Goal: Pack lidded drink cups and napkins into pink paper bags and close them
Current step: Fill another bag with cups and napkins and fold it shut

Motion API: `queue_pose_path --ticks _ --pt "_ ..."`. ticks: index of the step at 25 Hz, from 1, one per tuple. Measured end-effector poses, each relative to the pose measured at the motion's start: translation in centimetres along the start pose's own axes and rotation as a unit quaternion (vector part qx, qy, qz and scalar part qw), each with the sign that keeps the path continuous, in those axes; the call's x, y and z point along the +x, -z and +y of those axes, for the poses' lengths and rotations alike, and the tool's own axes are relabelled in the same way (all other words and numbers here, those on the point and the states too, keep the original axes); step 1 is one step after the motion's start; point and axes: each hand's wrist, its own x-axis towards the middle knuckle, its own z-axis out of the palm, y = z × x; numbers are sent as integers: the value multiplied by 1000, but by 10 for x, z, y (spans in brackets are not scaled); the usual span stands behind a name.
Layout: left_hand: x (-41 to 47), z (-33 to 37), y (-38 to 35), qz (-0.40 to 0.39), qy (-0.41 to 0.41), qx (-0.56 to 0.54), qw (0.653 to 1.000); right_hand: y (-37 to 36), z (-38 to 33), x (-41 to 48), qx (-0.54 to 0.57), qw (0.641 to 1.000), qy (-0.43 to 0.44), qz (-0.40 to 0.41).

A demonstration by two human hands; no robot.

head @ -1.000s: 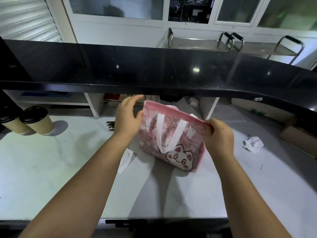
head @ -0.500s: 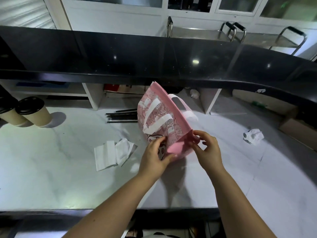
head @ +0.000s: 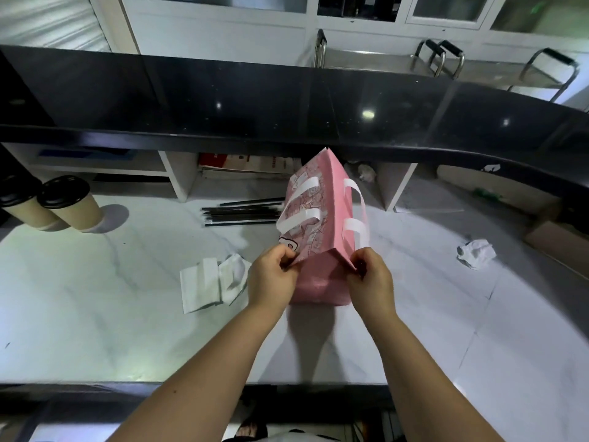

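A pink paper bag [head: 322, 218] with white handles stands on the white counter [head: 95, 314], its top closed along a ridge that runs away from me. My left hand [head: 274, 275] pinches the near left corner of the bag's top edge. My right hand [head: 371, 279] pinches the near right corner. Two tan drink cups with black lids [head: 63, 202] stand at the far left. White folded napkins [head: 213, 279] lie on the counter just left of my left hand.
Several black straws [head: 242, 212] lie behind the napkins. A crumpled white paper [head: 476, 252] sits at the right. A raised black ledge [head: 287, 106] overhangs the back of the counter, with open shelf bays beneath. A cardboard box [head: 557, 240] is at the far right.
The bag turned from side-on to end-on toward me and now stands on the counter. Both hands moved from its two ends to its near top corners.
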Motion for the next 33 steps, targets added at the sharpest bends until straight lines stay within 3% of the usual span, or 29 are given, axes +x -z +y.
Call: queue_pose_path --ticks 4,10,22,25,29,31,33 --pt "0 -19 7 -27 -29 14 999 -13 18 -13 18 1000 13 -5" --pt "-5 -29 1 -53 6 22 998 -22 33 -8 -71 996 -13 -62" --pt "-14 -48 0 -39 38 3 999 -19 52 -20 -34 998 -50 -6" --pt "-35 -40 -20 -94 44 -16 994 -5 59 -13 3 993 -90 81" --pt "-61 -21 -52 -275 -25 -43 960 13 57 -4 136 955 -211 157" --pt "-56 -24 -48 -243 -24 -70 967 18 55 -12 228 939 -203 158" --pt "-35 -29 -30 -121 17 -108 987 18 52 -23 291 930 -176 139"
